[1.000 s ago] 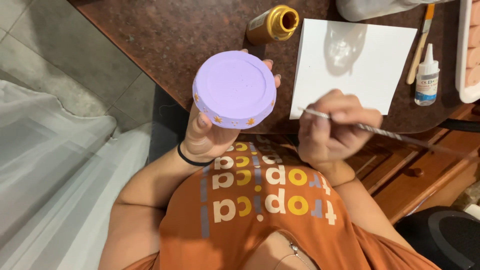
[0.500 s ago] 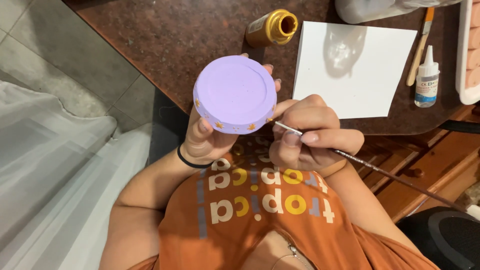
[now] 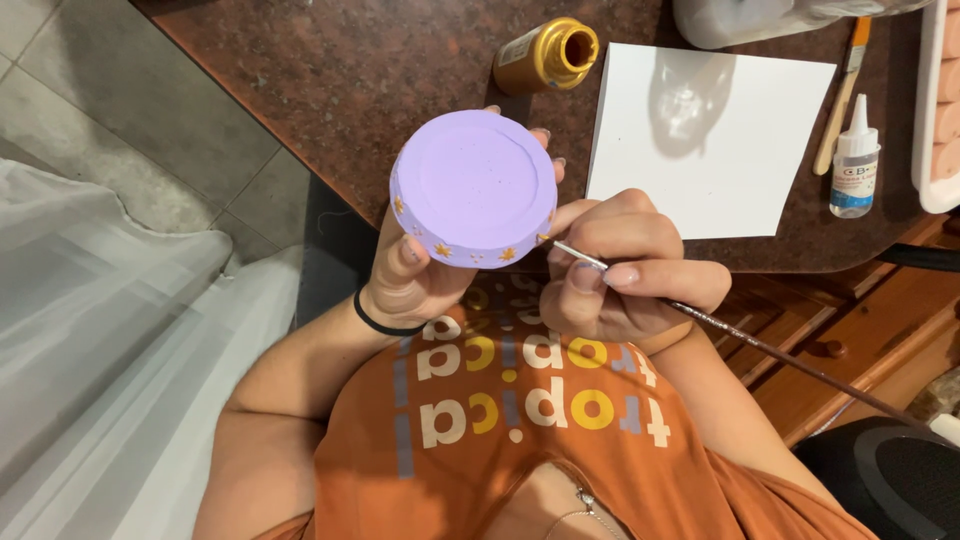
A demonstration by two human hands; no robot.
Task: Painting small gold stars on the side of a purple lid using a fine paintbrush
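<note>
Above the lap, the left hand grips one lilac jar with small gold stars; the right hand pinches one thin brush, tip at its rim. Beyond the hands: one gold bottle, one white tile, one glue bottle.

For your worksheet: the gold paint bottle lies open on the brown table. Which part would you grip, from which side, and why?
Grip the gold paint bottle round its body, fingers coming down from above, probably across its width. It lies on its side on the table with the open mouth towards the white sheet; holding the body keeps fingers off the wet rim and lets you tip the mouth upward first.
</note>
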